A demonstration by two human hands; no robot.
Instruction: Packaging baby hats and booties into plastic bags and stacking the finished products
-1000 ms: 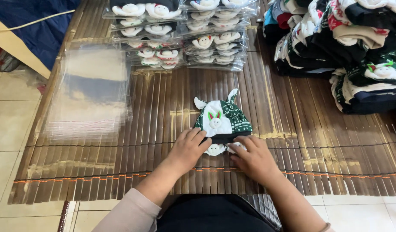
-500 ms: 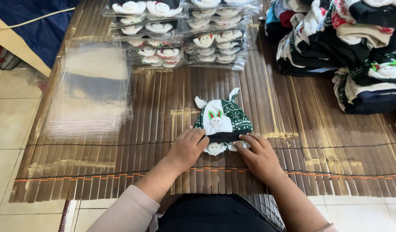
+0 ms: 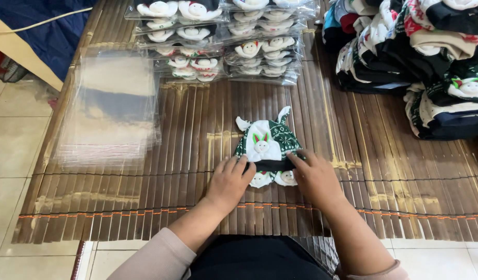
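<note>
Head view: you've got both hands down on the bamboo slat mat (image 3: 197, 155), working a small knit piece (image 3: 268, 148), green w/ white pattern and a white bunny face on the front, lying flat near the mat's centre, just ahead of you. Your left hand (image 3: 229, 182) sits palm down at its lower left edge, fingers stretched out flat and loose, tips touching the dark band across the piece; nothing gripped. Your right hand (image 3: 315, 177) mirrors it on the lower right, fingers extended, tips pressing on that same band, not curled round anything. Two little white faces peek out btw your hands, below the band. Left of the piece, well apart, a stack of clear plastic bags (image 3: 112, 111) lies flat on the mat. At the far edge, bagged pieces (image 3: 223, 41) are piled in rows, white faces showing thru the plastic. Top right, unbagged knit pieces (image 3: 420, 57) heap up in dark, green, white and red, apart from your right hand. Mat rests on pale floor tiles (image 3: 10, 150); a blue cloth (image 3: 36, 31) sits top left, off the mat.
</note>
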